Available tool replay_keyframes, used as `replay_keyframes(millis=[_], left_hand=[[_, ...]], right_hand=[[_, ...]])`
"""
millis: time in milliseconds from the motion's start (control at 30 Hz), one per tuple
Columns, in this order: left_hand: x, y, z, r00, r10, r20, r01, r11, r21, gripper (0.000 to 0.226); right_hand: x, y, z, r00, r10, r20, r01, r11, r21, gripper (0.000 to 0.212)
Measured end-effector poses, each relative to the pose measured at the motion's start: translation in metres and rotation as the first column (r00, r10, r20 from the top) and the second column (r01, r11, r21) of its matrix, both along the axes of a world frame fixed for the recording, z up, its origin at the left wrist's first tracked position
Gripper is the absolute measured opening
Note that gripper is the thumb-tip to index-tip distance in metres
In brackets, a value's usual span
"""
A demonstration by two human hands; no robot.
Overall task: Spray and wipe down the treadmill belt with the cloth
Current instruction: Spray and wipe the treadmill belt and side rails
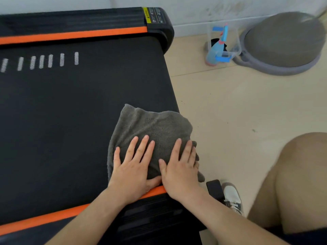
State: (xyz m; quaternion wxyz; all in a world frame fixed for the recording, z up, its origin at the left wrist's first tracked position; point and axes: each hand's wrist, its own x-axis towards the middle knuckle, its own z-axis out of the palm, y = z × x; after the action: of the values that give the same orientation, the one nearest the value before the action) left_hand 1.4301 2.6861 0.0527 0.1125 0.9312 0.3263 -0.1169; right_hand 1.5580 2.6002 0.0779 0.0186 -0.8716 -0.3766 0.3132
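Where fingers [141,149] press flat, cloth [150,122] lies beneath.

Floor [230,103] of pale beige tiles, few dark specks. White wall [194,7] along far side, faint scuff marks, baseboard [191,29] below. Grey half-dome balance trainer [283,43] on floor against wall, far right. Clear plastic tub [234,41] just beside it. Light soft, even.
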Motion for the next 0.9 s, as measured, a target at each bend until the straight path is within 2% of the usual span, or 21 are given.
replay_keyframes(millis=[300, 400, 501, 567, 701, 801, 901], left_hand=[[-0.041, 0.013, 0.010, 0.984, 0.177, 0.008, -0.177, 0.983, -0.050, 0.109], [-0.065, 0.023, 0.012, 0.956, 0.276, -0.099, -0.283, 0.957, -0.066, 0.109], [-0.105, 0.031, 0.026, 0.896, 0.399, -0.196, -0.416, 0.908, -0.049, 0.114], [-0.105, 0.032, 0.027, 0.869, 0.420, -0.263, -0.454, 0.887, -0.085, 0.112], [-0.088, 0.025, 0.033, 0.899, 0.365, -0.241, -0.396, 0.914, -0.091, 0.109], [-0.049, 0.005, 0.031, 0.949, 0.267, -0.167, -0.291, 0.946, -0.142, 0.108], [0.000, -0.017, 0.025, 0.974, 0.214, -0.074, -0.224, 0.958, -0.180, 0.104]], right_hand=[[-0.020, 0.017, 0.002, 0.957, 0.276, 0.090, -0.279, 0.960, 0.033, 0.077], [-0.041, 0.032, -0.001, 0.898, 0.428, 0.100, -0.437, 0.895, 0.095, 0.068], [-0.082, 0.056, 0.001, 0.853, 0.519, 0.055, -0.522, 0.842, 0.140, 0.066], [-0.080, 0.055, -0.002, 0.837, 0.541, 0.084, -0.547, 0.828, 0.123, 0.065], [-0.046, 0.031, 0.000, 0.884, 0.439, 0.161, -0.458, 0.883, 0.106, 0.071], [-0.017, 0.013, 0.004, 0.940, 0.295, 0.171, -0.303, 0.953, 0.020, 0.075], [0.008, 0.006, 0.009, 0.988, 0.087, 0.130, -0.079, 0.995, -0.067, 0.078]])
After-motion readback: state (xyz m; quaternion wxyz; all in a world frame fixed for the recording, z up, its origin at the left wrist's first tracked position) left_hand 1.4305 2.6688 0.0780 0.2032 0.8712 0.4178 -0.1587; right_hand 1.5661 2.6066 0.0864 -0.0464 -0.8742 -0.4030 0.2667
